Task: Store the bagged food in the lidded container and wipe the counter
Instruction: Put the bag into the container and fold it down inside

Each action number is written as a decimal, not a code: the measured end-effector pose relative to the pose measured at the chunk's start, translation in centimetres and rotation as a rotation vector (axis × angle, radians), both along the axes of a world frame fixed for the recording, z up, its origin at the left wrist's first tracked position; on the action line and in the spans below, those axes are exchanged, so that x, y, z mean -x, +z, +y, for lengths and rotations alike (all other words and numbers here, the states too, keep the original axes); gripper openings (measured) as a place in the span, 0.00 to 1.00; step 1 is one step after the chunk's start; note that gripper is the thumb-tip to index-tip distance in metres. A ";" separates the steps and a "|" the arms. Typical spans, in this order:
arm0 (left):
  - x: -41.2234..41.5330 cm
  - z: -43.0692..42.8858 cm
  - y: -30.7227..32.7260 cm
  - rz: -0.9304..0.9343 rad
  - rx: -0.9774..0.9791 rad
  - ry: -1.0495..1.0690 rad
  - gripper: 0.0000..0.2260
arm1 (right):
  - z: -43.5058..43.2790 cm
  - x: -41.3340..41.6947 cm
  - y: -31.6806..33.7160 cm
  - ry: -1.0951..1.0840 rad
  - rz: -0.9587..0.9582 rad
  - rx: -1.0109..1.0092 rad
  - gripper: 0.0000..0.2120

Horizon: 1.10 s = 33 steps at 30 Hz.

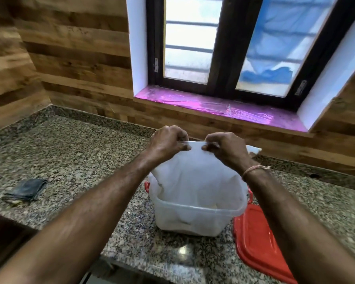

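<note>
Left hand (168,141) and right hand (226,148) each pinch the top edge of the white bag (197,177). The bag's lower part sits inside the clear container (195,219) on the counter (70,152). Red lid (256,238) lies beside the container. Folded cloth (26,190) lies well apart, left.

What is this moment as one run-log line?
white bag: lower part in clear container | left hand: pinches bag top | right hand: pinches bag top | red lid: off | cloth: on counter

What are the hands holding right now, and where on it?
Both hands, left hand and right hand, pinch the white bag at its top edge.
</note>
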State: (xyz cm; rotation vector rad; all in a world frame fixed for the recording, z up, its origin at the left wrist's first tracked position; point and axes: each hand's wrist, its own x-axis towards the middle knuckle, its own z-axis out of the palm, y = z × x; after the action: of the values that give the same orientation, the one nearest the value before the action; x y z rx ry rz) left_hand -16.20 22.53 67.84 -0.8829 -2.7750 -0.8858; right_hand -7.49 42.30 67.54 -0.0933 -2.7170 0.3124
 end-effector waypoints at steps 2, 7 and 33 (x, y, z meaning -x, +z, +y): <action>-0.1 -0.3 0.3 -0.022 -0.079 0.049 0.11 | -0.3 0.5 0.0 -0.041 0.027 0.003 0.05; 0.9 -5.5 -2.0 -0.102 -0.210 0.059 0.14 | 1.9 0.0 0.4 -0.209 0.077 0.106 0.05; -2.6 -3.2 -6.2 -0.315 -0.609 0.005 0.13 | -0.5 1.0 1.1 -0.030 0.122 0.212 0.16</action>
State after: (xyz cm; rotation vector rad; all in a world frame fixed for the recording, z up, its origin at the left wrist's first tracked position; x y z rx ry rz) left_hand -13.61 19.36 61.67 -0.6664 -2.4593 -1.8623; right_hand -8.53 41.79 68.67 -0.1682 -2.5523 0.5772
